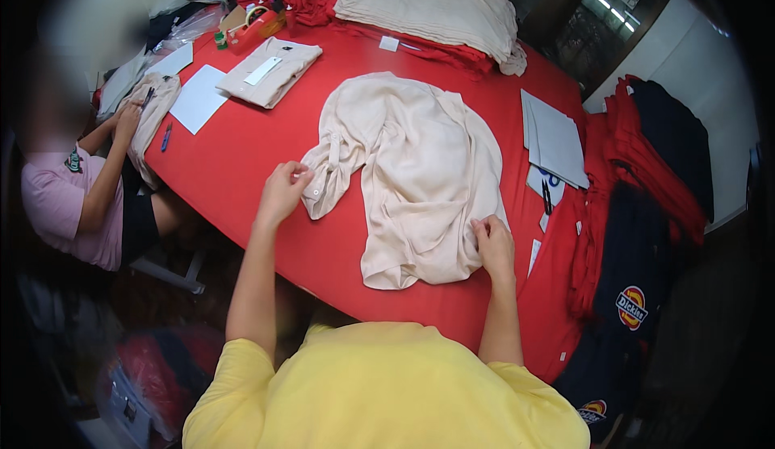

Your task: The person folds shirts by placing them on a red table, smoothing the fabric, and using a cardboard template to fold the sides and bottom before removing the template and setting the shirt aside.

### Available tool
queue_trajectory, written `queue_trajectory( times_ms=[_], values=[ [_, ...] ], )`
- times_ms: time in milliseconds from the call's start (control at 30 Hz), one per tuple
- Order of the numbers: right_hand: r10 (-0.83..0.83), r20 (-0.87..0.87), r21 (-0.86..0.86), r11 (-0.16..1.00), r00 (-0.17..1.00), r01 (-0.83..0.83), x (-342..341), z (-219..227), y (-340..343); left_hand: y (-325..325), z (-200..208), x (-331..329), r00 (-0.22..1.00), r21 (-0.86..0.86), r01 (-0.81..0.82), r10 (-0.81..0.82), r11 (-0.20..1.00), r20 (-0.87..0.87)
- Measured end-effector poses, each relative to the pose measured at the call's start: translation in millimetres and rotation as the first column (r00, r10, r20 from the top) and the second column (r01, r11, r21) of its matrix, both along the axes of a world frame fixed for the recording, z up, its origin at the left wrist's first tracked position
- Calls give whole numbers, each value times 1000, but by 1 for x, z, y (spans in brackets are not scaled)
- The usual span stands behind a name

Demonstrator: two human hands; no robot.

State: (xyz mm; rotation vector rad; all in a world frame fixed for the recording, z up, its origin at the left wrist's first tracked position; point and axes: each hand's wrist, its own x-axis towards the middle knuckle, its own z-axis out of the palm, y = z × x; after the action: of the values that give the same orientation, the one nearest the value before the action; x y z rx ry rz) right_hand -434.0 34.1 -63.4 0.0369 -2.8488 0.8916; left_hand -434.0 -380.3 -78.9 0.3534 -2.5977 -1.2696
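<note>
A crumpled cream shirt (pixel 428 167) lies on the red-covered table (pixel 315 263) in front of me. Its buttoned part bunches toward the left, with small pale buttons showing. At that end my left hand (pixel 282 192) is closed, thumb and fingers pinching the shirt's edge. My right hand (pixel 494 249) is also closed, gripping the fabric along the lower right side. Between my hands the cloth lies in loose folds, and its lower edge points toward me.
A folded cream shirt (pixel 270 71) and a white sheet (pixel 198 99) lie to the left. Stacked cream garments (pixel 428 9) sit at the back. White boards (pixel 555 138) and scissors (pixel 547 195) are at right, beside red and navy garments (pixel 630 239). A co-worker (pixel 73 191) handles another cream garment at left.
</note>
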Motion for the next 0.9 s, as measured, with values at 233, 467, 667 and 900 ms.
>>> queue_trajectory(
  times_ms=[233, 467, 667, 900],
  values=[
    [438, -120, 38, 899, 891, -436, 49, -4, -84, 41, -31, -37, 968, -345, -196, 124, 918, -220],
    [473, 46, -294, 848, 880, -441, 46, 35, 4, -137, -19, 25, 698, 648, -278, 612, 709, -371],
    [420, -437, -479, 641, 796, -600, 113, 129, 115, -148, 106, 161, 458, 661, 514, 477, 546, -750],
    [703, -686, -456, -217, 186, -863, 65, 164, 157, -123, 256, 65, 386, 418, 273, 300, 866, -873]
  ],
)
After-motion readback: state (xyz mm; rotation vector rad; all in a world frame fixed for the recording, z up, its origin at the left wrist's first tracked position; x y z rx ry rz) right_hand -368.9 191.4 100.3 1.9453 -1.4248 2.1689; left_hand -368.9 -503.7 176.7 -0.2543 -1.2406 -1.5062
